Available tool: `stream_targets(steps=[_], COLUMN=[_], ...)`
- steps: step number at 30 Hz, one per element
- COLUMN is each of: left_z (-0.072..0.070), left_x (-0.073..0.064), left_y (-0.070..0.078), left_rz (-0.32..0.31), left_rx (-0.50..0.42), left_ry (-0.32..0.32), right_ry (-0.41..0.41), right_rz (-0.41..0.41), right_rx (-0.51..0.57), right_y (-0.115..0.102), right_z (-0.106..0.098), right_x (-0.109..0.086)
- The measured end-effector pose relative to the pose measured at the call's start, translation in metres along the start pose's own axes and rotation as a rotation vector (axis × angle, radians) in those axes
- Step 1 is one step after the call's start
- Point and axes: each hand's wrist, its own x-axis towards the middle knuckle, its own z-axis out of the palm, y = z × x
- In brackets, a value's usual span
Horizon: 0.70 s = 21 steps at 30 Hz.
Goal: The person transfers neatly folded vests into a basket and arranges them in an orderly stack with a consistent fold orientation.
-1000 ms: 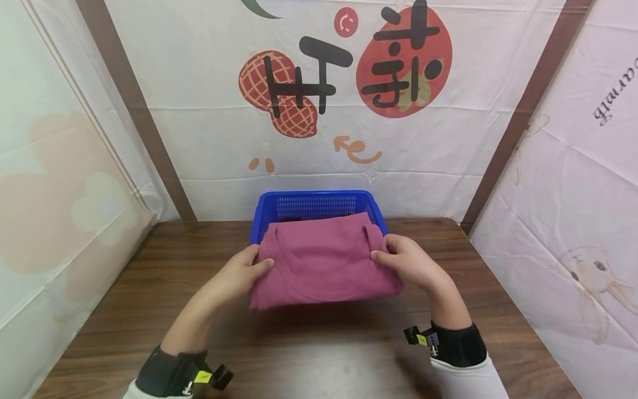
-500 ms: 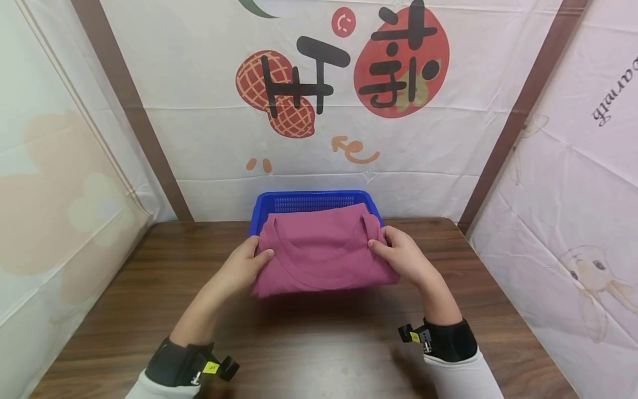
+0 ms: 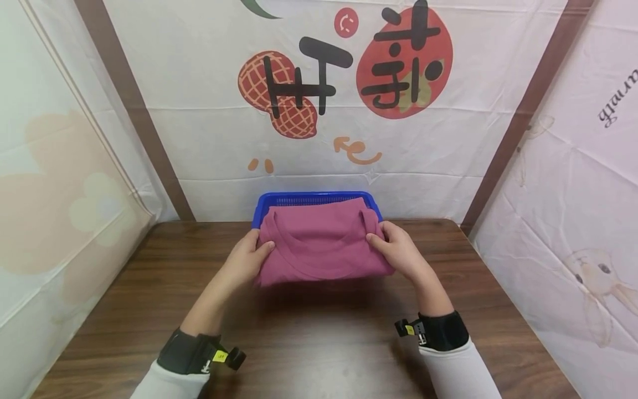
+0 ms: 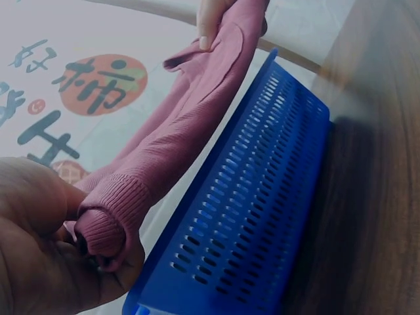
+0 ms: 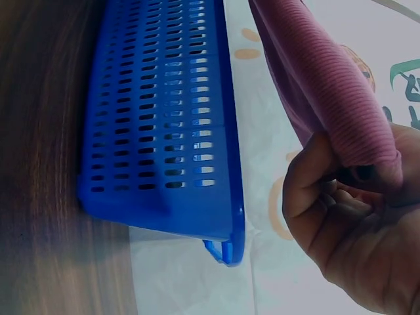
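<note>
A folded pink shirt [image 3: 321,244] with its round neckline facing up is held level between both hands. My left hand [image 3: 244,260] grips its left edge, thumb on top and fingers curled underneath. On the opposite edge, my right hand [image 3: 401,252] pinches the fabric the same way. Behind and below the shirt stands a blue plastic basket [image 3: 319,195], mostly covered by it in the head view. Both wrist views show the shirt [image 4: 177,138] above the rim of the slotted basket [image 5: 164,118], with a gap between them.
The basket rests on a dark wooden table [image 3: 319,343] near its back edge. A white printed cloth [image 3: 199,138] hangs behind the table, with more cloth walls at both sides. Black straps with small cameras circle both wrists.
Both hands have moved forward with the shirt, away from the body and further over the basket. The shirt now hides more of the basket's inside. The grip has stayed the same.
</note>
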Motion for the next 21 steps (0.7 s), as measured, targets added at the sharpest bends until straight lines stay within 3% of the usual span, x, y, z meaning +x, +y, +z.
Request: stream_targets(steps=[6,21], left_z=[0.0,-0.001], left_x=[0.014,0.034], left_y=[0.0,-0.009], left_rz=[0.055,0.06], left_rx=[0.034,0.042], left_ry=[0.04,0.024], right_ry=[0.037,0.072], right_rz=[-0.006,-0.027], right_rx=[-0.038,-0.069], right_y=[0.008,0.017], right_z=[0.0,0.006], right_x=[0.009,0.029])
